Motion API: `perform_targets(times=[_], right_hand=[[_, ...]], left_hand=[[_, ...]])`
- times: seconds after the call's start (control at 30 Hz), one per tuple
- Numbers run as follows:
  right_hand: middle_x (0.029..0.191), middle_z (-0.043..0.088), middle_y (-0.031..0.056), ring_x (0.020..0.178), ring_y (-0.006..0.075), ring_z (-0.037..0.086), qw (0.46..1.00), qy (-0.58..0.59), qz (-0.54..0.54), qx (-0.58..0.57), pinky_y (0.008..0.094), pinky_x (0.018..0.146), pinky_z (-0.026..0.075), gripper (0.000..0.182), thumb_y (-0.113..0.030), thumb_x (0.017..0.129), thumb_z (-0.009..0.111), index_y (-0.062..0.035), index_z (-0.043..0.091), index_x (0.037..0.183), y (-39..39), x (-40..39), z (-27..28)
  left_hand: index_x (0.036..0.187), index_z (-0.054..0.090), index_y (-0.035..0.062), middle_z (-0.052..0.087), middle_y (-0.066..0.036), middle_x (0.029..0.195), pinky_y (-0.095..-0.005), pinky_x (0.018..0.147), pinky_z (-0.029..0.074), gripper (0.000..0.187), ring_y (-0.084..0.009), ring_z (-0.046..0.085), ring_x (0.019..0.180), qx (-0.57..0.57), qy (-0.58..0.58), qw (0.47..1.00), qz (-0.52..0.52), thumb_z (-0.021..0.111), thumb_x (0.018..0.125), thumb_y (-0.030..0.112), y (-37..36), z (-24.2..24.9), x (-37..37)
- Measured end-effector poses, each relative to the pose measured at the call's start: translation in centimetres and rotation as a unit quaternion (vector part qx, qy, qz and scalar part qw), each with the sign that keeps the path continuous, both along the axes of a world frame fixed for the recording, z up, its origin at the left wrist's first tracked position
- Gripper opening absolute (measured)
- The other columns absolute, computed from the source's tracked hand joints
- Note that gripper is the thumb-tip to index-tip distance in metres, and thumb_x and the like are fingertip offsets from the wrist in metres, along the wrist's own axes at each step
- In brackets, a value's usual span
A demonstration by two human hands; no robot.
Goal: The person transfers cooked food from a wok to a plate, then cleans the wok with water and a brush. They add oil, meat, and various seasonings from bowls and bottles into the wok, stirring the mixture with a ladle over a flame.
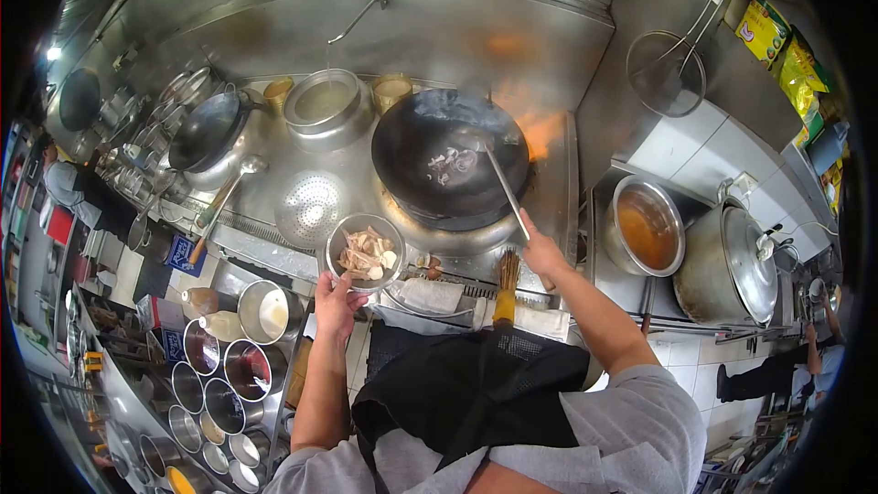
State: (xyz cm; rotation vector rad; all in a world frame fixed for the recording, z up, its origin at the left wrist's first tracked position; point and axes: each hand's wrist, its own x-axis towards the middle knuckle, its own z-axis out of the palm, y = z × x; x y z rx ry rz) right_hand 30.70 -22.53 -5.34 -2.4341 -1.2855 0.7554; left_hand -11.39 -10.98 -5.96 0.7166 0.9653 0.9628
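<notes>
My left hand (336,305) is closed on the rim of a metal bowl (400,267), held just in front of the stove edge. Pale meat-like pieces and white slices (365,254) lie in it. My right hand (543,254) grips the handle of a long metal ladle (506,185). The ladle's far end reaches into a black wok (416,174) and is hard to make out there. Several greyish-pink food pieces (450,166) sit at the bottom of the wok, near the ladle's end. Orange flames (540,133) flare at the wok's right rim.
Left of the wok are a perforated skimmer (313,208), a pot with a strainer (322,102), and a second wok (206,133). A bamboo brush (507,288) stands at the front edge. To the right is a bowl of brown liquid (647,224) beside a lidded pot (722,265). Seasoning containers (249,369) stand lower left.
</notes>
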Motion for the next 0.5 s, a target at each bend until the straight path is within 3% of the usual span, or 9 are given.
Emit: perform_targets(times=[0.1, 0.2, 0.23, 0.33, 0.4, 0.47, 0.5], right_hand=[[0.118, 0.063, 0.0314, 0.107, 0.0443, 0.063, 0.999, 0.009, 0.03, 0.006, 0.0478, 0.097, 0.047, 0.089, -0.003, 0.086, 0.051, -0.0324, 0.01, 0.159, 0.0, 1.6, 1.4], [0.132, 0.057, 0.0299, 0.11, 0.0383, 0.064, 0.993, 0.086, 0.043, -0.074, 0.042, 0.098, 0.048, 0.089, -0.003, 0.088, 0.055, -0.0387, 0.013, 0.158, -1.9, -1.1, 5.5], [0.134, 0.056, 0.0292, 0.107, 0.0359, 0.065, 0.993, 0.078, 0.084, -0.001, 0.0419, 0.094, 0.049, 0.088, -0.003, 0.088, 0.055, -0.0384, 0.015, 0.158, -3.4, -1.8, 3.2], [0.127, 0.059, 0.0312, 0.105, 0.0397, 0.065, 0.992, 0.07, 0.106, -0.027, 0.044, 0.092, 0.05, 0.09, -0.002, 0.086, 0.054, -0.0378, 0.013, 0.158, -6.8, -3.5, 1.5], [0.123, 0.06, 0.0322, 0.105, 0.0421, 0.065, 0.996, 0.025, 0.064, -0.056, 0.0458, 0.092, 0.049, 0.091, -0.002, 0.085, 0.053, -0.036, 0.011, 0.158, -4.1, -3.6, 2.1], [0.119, 0.061, 0.0333, 0.104, 0.0444, 0.064, 0.996, -0.02, 0.023, -0.088, 0.0477, 0.092, 0.049, 0.092, -0.002, 0.084, 0.053, -0.0341, 0.01, 0.159, -3.1, -3.7, 1.9], [0.115, 0.062, 0.0337, 0.103, 0.0463, 0.063, 0.998, -0.041, 0.016, -0.036, 0.0502, 0.093, 0.048, 0.092, -0.003, 0.084, 0.052, -0.0322, 0.007, 0.159, -3.4, -3.6, 1.4]], left_hand=[[0.105, 0.05, 0.0125, 0.066, -0.007, 0.093, -0.0295, 0.057, 0.058, 0.011, -0.0189, 0.068, 0.066, 0.006, 0.006, 1.0, 0.0, 0.058, 0.098, 0.013, -0.6, 0.1, 2.0], [0.105, 0.05, 0.0114, 0.066, -0.007, 0.092, -0.0297, 0.057, 0.059, 0.011, -0.0191, 0.068, 0.066, 0.017, 0.002, 1.0, -0.007, 0.059, 0.098, 0.013, 0.5, 0.1, 1.7], [0.104, 0.051, 0.0105, 0.066, -0.007, 0.092, -0.0299, 0.057, 0.059, 0.011, -0.019, 0.068, 0.066, 0.016, 0.0, 1.0, -0.009, 0.059, 0.098, 0.013, 1.3, 0.0, 1.2], [0.099, 0.053, 0.0083, 0.065, -0.006, 0.093, -0.0293, 0.059, 0.057, 0.011, -0.0184, 0.068, 0.068, 0.045, 0.04, 0.997, -0.054, 0.061, 0.097, 0.015, 3.5, 1.3, 2.3], [0.097, 0.056, 0.0047, 0.065, -0.008, 0.096, -0.0297, 0.061, 0.055, 0.013, -0.0177, 0.068, 0.074, 0.168, 0.064, 0.978, -0.107, 0.063, 0.095, 0.016, 7.4, 2.3, 5.3], [0.1, 0.06, 0.0047, 0.066, -0.015, 0.112, -0.036, 0.068, 0.054, 0.017, -0.0263, 0.07, 0.083, 0.247, 0.218, 0.929, -0.17, 0.066, 0.091, 0.017, 12.2, 2.0, 9.6], [0.1, 0.061, 0.0054, 0.063, -0.018, 0.118, -0.0397, 0.071, 0.055, 0.015, -0.0321, 0.07, 0.083, 0.444, 0.314, 0.834, -0.092, 0.066, 0.088, 0.013, 13.9, 0.5, 12.4]])
